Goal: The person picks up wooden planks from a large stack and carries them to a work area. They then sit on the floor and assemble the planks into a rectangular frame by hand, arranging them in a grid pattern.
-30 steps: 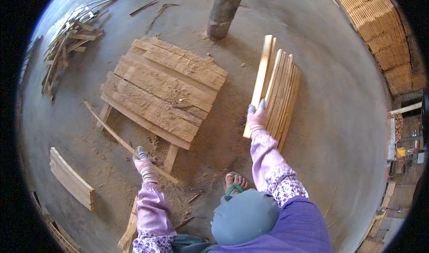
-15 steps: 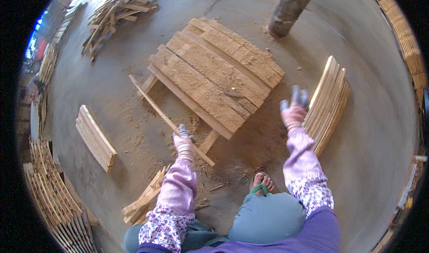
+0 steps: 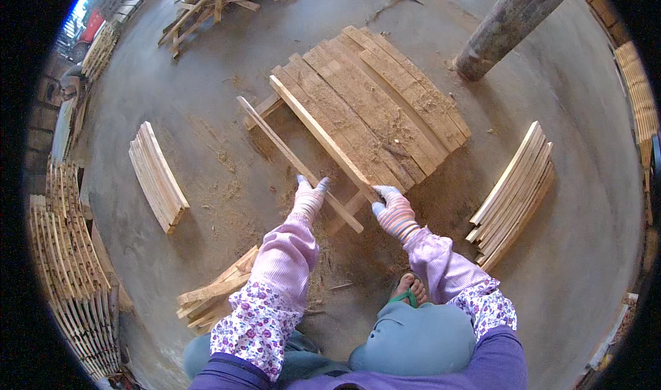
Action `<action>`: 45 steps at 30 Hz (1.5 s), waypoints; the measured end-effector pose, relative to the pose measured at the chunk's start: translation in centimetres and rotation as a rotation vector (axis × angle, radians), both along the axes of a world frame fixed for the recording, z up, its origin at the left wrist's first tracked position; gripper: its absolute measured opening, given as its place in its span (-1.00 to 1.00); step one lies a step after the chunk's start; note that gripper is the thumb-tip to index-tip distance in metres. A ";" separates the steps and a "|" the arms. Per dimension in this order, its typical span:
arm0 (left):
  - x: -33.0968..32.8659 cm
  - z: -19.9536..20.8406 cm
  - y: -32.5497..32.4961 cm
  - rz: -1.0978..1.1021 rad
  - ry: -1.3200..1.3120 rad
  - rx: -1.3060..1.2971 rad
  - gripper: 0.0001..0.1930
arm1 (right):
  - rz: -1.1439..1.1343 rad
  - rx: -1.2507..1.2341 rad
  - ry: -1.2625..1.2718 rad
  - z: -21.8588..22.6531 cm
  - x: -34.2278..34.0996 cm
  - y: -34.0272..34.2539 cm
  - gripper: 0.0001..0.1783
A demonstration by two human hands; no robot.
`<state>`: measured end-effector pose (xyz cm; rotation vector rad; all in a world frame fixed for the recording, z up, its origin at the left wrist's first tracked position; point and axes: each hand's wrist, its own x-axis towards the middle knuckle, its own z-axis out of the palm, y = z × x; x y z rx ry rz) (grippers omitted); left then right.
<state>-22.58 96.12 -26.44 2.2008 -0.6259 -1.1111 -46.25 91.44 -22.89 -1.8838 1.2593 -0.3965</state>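
A thin wooden strip (image 3: 275,140) is in my left hand (image 3: 310,198), gripped near its lower end and slanting away to the upper left. My right hand (image 3: 396,216), in a striped glove, holds the near end of a wooden board (image 3: 318,129). That board stands on edge along the left side of a low layer of sawdust-dusted planks (image 3: 385,107). Beneath the planks, a wooden crosspiece (image 3: 265,109) sticks out at the left. Both hands wear gloves with greyish fingertips.
A stack of slats (image 3: 516,193) stands on the floor to the right, another stack (image 3: 158,176) to the left. Loose offcuts (image 3: 213,290) lie beside my left forearm. Far off are a heap of scrap wood (image 3: 220,1) and a round pillar (image 3: 509,32). Bundled slats (image 3: 69,252) line the left edge.
My right hand has come from beside the right stack to the planks and taken hold of a board. My left hand still holds the strip. Less sawdust covers the planks; the view has shifted.
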 end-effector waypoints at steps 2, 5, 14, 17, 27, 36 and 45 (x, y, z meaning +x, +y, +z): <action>0.2 0.7 0.1 -0.005 0.033 -0.008 0.10 | -0.053 0.362 -0.241 -0.1 -0.5 -0.4 -0.52; 2.0 2.8 1.0 0.002 0.093 -0.002 0.11 | -0.090 0.845 -0.565 2.9 0.3 -0.3 -0.51; 4.6 10.8 6.8 -1.153 -1.372 -0.512 -0.26 | 0.236 1.036 -0.583 4.5 1.8 5.5 -0.40; 6.5 13.9 9.3 -1.499 -0.880 -0.089 -0.50 | 0.429 1.115 -0.488 3.2 2.2 6.3 -0.45; 17.6 10.7 30.9 -0.986 -0.433 0.623 -0.33 | 0.325 -0.390 0.687 1.9 3.0 -1.8 -0.23; 14.1 12.3 20.2 -1.112 -0.390 0.274 -0.23 | 0.192 0.634 -0.166 1.0 0.2 -6.5 -0.42; 2.1 5.0 3.9 -0.220 -0.279 -0.305 -0.09 | 0.212 0.851 -0.316 3.0 0.3 -4.6 -0.35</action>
